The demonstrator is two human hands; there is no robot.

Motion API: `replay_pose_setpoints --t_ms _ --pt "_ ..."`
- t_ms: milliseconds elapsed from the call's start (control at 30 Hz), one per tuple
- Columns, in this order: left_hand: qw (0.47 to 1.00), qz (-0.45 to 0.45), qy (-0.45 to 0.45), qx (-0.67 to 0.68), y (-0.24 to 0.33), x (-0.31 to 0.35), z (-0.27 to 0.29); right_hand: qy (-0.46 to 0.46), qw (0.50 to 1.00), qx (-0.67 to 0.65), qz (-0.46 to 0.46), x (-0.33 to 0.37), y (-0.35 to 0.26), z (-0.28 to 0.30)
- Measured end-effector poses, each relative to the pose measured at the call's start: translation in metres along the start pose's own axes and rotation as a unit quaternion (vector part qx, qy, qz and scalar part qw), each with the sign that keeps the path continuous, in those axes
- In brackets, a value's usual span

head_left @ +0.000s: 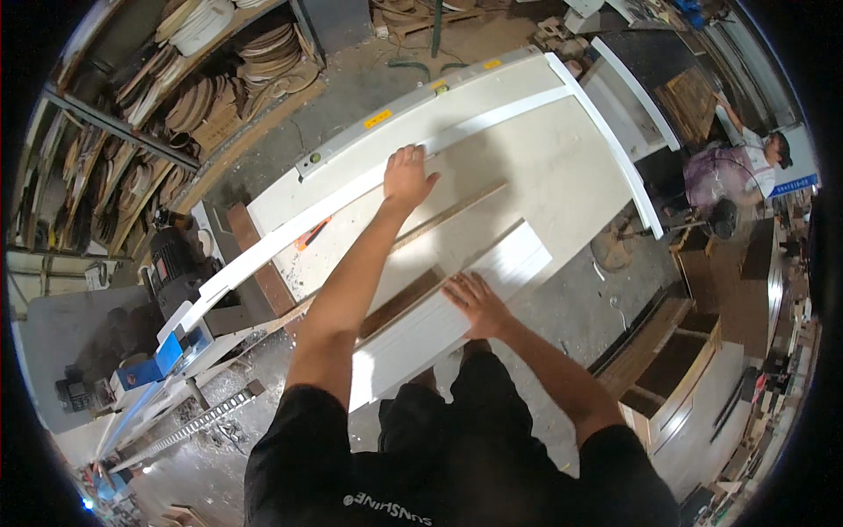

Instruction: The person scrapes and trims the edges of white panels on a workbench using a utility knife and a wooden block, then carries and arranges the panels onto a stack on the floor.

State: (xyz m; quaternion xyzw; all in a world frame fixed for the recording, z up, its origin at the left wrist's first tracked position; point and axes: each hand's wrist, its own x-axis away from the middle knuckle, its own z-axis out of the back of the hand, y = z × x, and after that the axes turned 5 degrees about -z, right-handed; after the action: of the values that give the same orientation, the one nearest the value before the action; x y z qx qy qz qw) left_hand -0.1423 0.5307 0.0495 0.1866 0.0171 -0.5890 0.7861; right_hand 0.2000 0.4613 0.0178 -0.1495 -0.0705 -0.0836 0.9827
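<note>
My left hand [409,179] reaches to the long white strip [338,197] that runs across the worktable. Its fingers curl over the strip, and the thumb sticks out to the right. Nearer my body, my right hand [477,306] lies with spread fingers on a white grooved board [421,341] along the table's near side. A thin wooden strip [450,215] lies between the two hands. Beyond the long white strip, a grey metal straightedge [378,118] with yellow labels follows the far edge of the pale tabletop [553,162].
A white crosspiece [606,132] spans the table's right end. Orange-handled pliers or a similar tool [313,234] lie at the left. A machine with a dark motor [176,259] stands left. Shelves [132,132] hold curved wooden pieces. Another person [733,176] is at the far right.
</note>
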Motion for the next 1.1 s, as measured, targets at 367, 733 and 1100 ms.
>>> replay_pose_setpoints --t_ms 367,733,1100 --pt "0.966 0.111 -0.22 -0.081 -0.037 -0.042 -0.025 -0.036 0.998 -0.047 0.017 -0.003 0.022 -0.004" --pt "0.934 0.262 -0.23 -0.072 -0.202 0.191 0.143 -0.031 0.995 -0.096 0.022 -0.006 0.023 0.001" --pt "0.959 0.182 -0.18 -0.118 -0.17 0.149 0.091 -0.02 0.998 -0.058 0.011 -0.01 0.008 0.005"
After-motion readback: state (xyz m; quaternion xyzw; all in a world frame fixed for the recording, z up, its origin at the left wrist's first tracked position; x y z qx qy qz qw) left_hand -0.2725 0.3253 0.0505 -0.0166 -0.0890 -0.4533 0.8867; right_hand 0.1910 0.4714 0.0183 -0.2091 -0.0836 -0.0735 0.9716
